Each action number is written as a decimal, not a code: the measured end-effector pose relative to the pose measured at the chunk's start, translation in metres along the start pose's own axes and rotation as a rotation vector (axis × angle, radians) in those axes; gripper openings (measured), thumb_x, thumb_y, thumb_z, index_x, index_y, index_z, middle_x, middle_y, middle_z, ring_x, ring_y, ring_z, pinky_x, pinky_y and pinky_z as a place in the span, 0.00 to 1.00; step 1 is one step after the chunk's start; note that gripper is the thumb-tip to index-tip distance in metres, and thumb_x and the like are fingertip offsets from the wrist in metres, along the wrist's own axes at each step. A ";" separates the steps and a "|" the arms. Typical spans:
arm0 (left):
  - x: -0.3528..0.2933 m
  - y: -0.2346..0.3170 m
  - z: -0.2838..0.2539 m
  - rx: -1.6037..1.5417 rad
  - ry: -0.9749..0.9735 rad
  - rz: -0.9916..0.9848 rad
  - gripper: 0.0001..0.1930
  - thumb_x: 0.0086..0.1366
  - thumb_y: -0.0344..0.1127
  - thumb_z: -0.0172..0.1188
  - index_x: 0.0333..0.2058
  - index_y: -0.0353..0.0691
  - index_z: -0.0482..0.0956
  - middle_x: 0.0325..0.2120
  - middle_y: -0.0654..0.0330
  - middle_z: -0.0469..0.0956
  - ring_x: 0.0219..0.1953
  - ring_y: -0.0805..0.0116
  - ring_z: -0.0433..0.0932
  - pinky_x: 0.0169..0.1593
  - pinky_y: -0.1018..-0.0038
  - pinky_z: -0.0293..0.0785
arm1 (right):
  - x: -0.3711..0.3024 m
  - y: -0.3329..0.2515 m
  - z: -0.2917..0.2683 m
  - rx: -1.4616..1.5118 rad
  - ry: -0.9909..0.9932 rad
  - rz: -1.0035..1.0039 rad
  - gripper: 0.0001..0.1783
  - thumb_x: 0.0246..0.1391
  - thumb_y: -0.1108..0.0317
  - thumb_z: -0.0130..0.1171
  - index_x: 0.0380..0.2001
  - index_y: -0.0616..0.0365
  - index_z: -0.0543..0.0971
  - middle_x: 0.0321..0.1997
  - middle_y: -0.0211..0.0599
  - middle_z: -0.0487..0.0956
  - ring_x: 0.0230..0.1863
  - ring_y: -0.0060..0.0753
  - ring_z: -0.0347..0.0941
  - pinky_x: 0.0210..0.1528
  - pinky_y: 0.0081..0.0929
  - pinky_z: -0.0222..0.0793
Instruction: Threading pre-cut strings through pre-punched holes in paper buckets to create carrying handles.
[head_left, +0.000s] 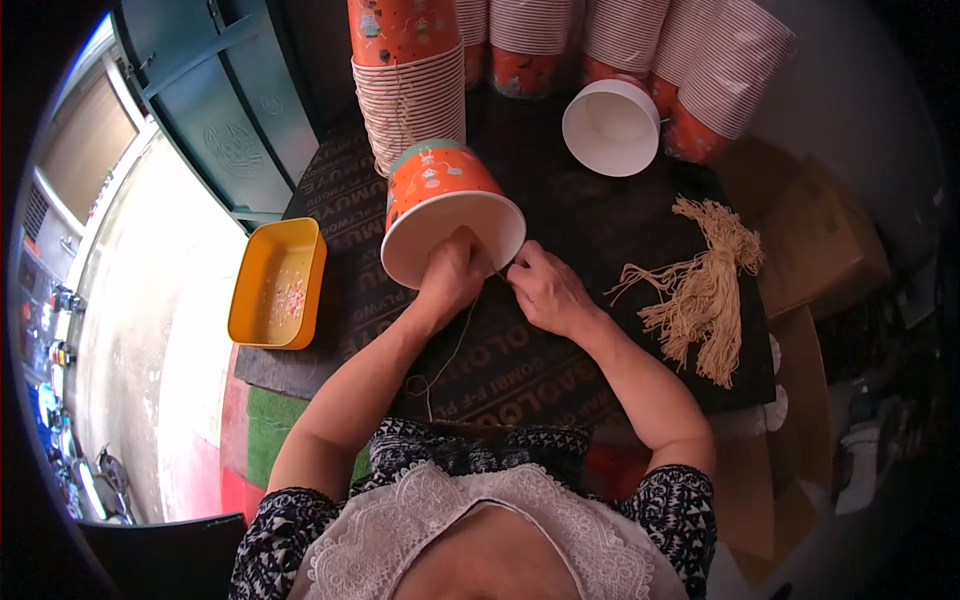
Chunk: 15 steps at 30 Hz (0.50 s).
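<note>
Orange tub [445,180] tilts, left hand [452,272] inside, grip unclear, right hand [550,290] pinched together beside its rim [521,226].

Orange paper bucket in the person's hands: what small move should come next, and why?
Probably draw the thin cord taut: its tail hangs slack below the orange bucket, while the left hand reaches inside and the right hand is beside the rim, near the cord.

My head-worn fisheye looks down and forward from above my left hand [455,268] and right hand [548,288]. Both are near.
</note>
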<state>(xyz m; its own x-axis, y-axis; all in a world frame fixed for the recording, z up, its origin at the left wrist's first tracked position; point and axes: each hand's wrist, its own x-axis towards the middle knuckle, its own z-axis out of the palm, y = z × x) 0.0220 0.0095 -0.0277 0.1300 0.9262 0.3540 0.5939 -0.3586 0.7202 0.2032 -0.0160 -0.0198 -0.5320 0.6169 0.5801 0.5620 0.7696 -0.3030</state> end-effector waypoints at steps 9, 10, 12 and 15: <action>0.002 -0.001 -0.019 -0.153 -0.133 -0.019 0.09 0.55 0.33 0.55 0.29 0.31 0.75 0.21 0.53 0.76 0.25 0.62 0.75 0.31 0.67 0.71 | -0.001 0.000 0.002 -0.174 -0.009 -0.001 0.02 0.45 0.76 0.53 0.25 0.61 0.75 0.31 0.45 0.68 0.31 0.47 0.71 0.34 0.39 0.70; 0.003 -0.003 -0.020 -0.279 -0.159 -0.063 0.08 0.53 0.31 0.56 0.27 0.31 0.74 0.20 0.57 0.75 0.24 0.66 0.74 0.28 0.69 0.71 | 0.000 -0.001 0.003 -0.199 0.002 0.004 0.03 0.45 0.77 0.53 0.26 0.61 0.75 0.31 0.46 0.68 0.31 0.48 0.72 0.34 0.39 0.71; 0.003 -0.001 -0.021 -0.405 -0.188 -0.106 0.06 0.51 0.30 0.58 0.25 0.32 0.74 0.18 0.61 0.74 0.22 0.70 0.73 0.26 0.72 0.70 | 0.000 0.000 0.002 -0.199 -0.010 0.010 0.04 0.45 0.77 0.53 0.27 0.61 0.75 0.32 0.47 0.69 0.32 0.48 0.72 0.35 0.39 0.71; 0.003 0.006 -0.024 -0.607 -0.361 -0.218 0.06 0.54 0.31 0.59 0.24 0.35 0.74 0.17 0.66 0.71 0.17 0.78 0.68 0.20 0.79 0.63 | 0.000 0.000 0.000 -0.198 -0.021 0.019 0.05 0.45 0.77 0.52 0.28 0.61 0.76 0.32 0.47 0.69 0.33 0.49 0.72 0.35 0.39 0.71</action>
<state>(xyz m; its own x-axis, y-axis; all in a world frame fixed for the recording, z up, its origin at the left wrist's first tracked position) 0.0066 0.0076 -0.0082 0.3746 0.9269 0.0216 0.1066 -0.0662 0.9921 0.2029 -0.0162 -0.0199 -0.5319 0.6356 0.5595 0.6843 0.7118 -0.1581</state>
